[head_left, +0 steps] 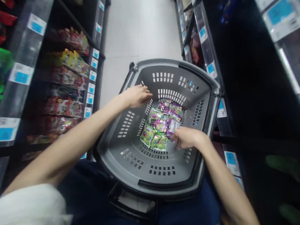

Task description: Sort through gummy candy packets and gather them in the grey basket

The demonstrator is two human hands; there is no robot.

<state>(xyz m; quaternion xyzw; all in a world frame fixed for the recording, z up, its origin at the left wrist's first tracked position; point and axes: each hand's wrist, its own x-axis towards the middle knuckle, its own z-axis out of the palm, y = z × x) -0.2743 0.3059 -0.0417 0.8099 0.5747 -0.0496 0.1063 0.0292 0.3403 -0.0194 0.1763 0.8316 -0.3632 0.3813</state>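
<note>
A grey plastic shopping basket (130, 128) rests in front of me in a shop aisle. Several small green and purple snack packets (161, 122) lie in a pile on its floor. My left hand (137, 95) reaches over the basket's left wall, its fingers curled and hanging just above the packets; nothing shows in it. My right hand (187, 137) is down inside the basket at the right edge of the pile, fingers pinched on a purple packet (172, 126).
Shelves (67, 81) with red, yellow and green snack bags and blue price tags line the left side. Dark shelves (207, 52) with price tags stand on the right. A pale tiled floor (140, 26) runs ahead between them.
</note>
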